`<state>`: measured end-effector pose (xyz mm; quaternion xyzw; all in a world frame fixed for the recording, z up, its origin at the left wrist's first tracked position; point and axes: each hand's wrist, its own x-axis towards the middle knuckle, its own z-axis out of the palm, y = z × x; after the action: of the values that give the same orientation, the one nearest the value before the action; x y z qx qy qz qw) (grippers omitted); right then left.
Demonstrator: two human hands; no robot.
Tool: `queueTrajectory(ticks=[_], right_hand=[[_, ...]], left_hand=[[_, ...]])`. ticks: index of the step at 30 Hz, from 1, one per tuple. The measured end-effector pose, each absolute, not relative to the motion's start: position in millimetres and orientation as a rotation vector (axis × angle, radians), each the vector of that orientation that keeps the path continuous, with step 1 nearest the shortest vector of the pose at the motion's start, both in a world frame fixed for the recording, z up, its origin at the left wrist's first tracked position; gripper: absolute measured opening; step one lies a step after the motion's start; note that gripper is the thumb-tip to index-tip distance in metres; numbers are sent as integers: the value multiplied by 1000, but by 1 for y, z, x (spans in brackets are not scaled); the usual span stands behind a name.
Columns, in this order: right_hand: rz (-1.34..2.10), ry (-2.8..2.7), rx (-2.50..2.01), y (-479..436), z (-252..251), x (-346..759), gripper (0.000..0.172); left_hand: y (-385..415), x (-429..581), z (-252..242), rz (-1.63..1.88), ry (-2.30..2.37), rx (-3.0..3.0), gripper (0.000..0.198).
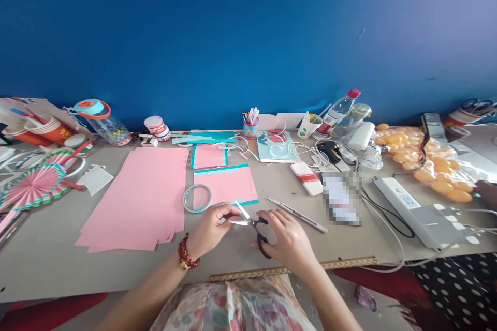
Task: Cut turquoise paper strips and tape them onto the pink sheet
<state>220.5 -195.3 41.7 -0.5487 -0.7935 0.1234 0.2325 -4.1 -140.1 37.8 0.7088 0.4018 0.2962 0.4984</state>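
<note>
My right hand grips a pair of scissors by their black handles, with the blades spread apart and pointing left. Beside the blades, the fingers of my left hand are pinched together; whatever they hold is too small to make out. Just beyond my hands lies a pink paper sheet with teal edges. A roll of tape rests flat on its left side. To the right of the sheet lies a slim craft knife.
A stack of pink paper covers the table's left part, near a pleated paper fan. A bottle and a pen cup stand along the wall. Rightward are a power strip, cables and another person's hand.
</note>
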Motion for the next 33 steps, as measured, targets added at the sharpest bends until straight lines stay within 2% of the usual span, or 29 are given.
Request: queueTrajectory(ticks=[3, 6, 11, 19, 26, 33], right_hand=[[363, -2163, -1517, -196, 40, 223, 44], [388, -2161, -1513, -197, 39, 224, 46], [368, -2184, -1508, -197, 37, 225, 45], [163, -2351, -1435, -191, 44, 229, 44], [-62, -2447, -1523, -182, 51, 230, 53], [-76, -2406, -1484, -182, 50, 224, 52]], left_hand=[[-141, -5, 29, 603, 1033, 1883, 21], [-142, -4, 28, 588, 1006, 1961, 17], [-138, -2, 42, 756, 939, 1638, 32], [-123, -7, 59, 392, 722, 1370, 40], [-125, 0, 49, 461, 898, 1342, 22], [-136, 4, 33, 608, 887, 1312, 20]])
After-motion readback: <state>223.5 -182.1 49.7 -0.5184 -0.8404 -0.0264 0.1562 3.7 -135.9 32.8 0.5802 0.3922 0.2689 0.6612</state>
